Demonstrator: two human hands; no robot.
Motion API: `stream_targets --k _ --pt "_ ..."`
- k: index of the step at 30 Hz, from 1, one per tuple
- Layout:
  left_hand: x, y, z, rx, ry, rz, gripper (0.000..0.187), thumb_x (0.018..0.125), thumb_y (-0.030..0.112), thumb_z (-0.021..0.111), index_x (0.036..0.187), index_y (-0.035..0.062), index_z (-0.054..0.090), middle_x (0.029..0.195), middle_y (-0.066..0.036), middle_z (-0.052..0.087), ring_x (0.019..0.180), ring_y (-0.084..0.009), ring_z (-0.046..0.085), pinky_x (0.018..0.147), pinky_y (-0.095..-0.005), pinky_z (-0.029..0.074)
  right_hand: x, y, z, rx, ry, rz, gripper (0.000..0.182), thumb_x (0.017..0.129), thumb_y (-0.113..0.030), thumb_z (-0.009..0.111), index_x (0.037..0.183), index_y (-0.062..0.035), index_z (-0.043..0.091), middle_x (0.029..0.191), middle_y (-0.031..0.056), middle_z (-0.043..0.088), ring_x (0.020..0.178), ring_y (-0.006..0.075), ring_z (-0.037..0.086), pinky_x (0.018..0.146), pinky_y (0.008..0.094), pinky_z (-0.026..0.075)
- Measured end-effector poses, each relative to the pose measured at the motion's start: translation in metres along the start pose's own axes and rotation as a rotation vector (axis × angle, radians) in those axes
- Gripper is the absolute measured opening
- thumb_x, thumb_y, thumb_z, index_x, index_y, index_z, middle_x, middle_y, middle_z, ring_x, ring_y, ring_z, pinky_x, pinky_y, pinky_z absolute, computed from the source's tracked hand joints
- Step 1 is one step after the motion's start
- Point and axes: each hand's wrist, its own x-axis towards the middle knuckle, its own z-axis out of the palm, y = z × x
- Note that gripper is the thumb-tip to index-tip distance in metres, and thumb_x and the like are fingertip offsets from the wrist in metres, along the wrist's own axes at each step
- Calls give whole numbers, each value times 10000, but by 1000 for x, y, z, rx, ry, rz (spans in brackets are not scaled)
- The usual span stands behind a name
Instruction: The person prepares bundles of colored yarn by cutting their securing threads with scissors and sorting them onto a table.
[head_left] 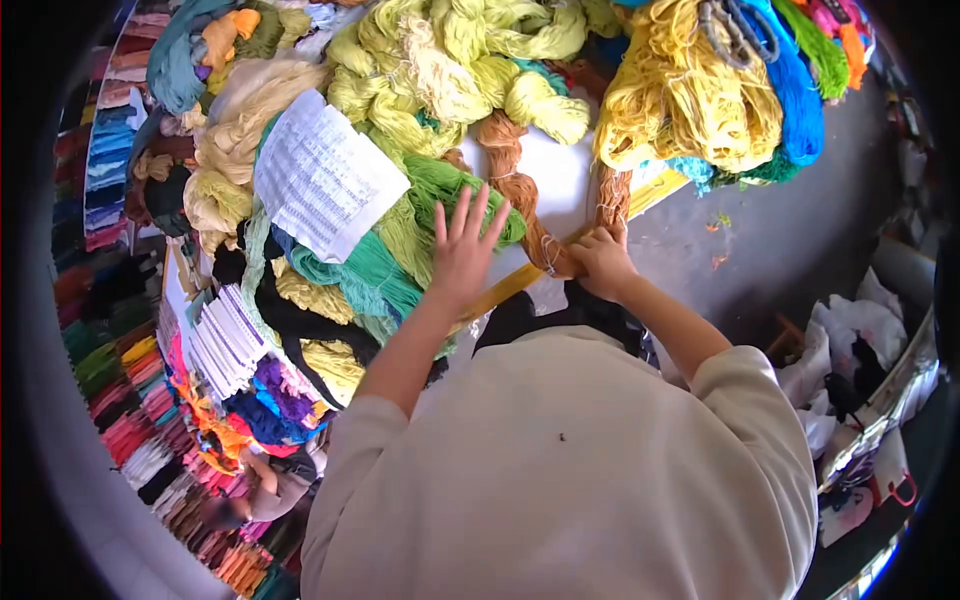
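Observation:
My left hand (464, 245) lies with its fingers spread on a bright green yarn skein (445, 190) and grips nothing. Near the table's front edge, my right hand (603, 262) is closed on a twisted brown yarn skein (515, 185). The brown skein loops across the white tabletop (556, 170); its far part runs under the light yellow-green skeins (450, 70). To the left of my left hand, a printed sheet of paper (330, 175) rests on teal and green yarn. Fingertips of my right hand are partly hidden against the brown yarn.
A big golden-yellow yarn pile (690, 90) and blue skeins (795, 100) sit at the table's right. Stacked papers (228, 340) stand at the left. Another person (265, 495) is at the lower left beside colourful yarn stacks. White plastic bags (850, 340) are on the right.

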Motion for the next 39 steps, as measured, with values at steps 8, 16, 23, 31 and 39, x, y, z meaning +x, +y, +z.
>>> stream_targets --k 8,16,23,31,39 --pt "18 -87 -24 -293 186 -263 387 739 64 721 1116 38 636 1057 -133 652 1015 -321 626 887 -411 508 -71 35 39 466 246 325 337 707 -81 709 1031 -44 625 1003 187 671 1013 432 616 934 507 465" --pt "-8 -128 -19 -959 425 -648 520 918 143 662 1357 -33 446 1254 -184 602 1099 -273 600 931 -388 472 -48 -42 93 752 496 480 628 757 -128 757 1340 -83 526 1069 220 674 1032 408 628 936 490 455" --pt "-19 -122 -24 -931 514 -586 735 921 77 628 1524 11 211 1501 -224 355 1310 -313 450 1076 -415 392 -16 -105 132 586 542 417 608 759 -143 752 1330 -98 546 1081 178 684 1061 352 636 972 454 423" --pt "-1 -74 -2 505 -93 237 479 906 152 646 1384 168 606 1672 -153 128 1528 -432 67 1193 -638 128 2 -118 139 495 504 513 651 770 -203 763 1376 -157 530 1108 112 703 1093 308 625 968 465 368" --pt "38 -53 38 349 -352 50 779 717 437 855 1375 158 547 1561 -153 319 1398 -480 305 1065 -685 336 0 -114 136 537 497 520 617 773 -199 759 1349 -162 543 1092 116 702 1090 307 626 953 464 373"
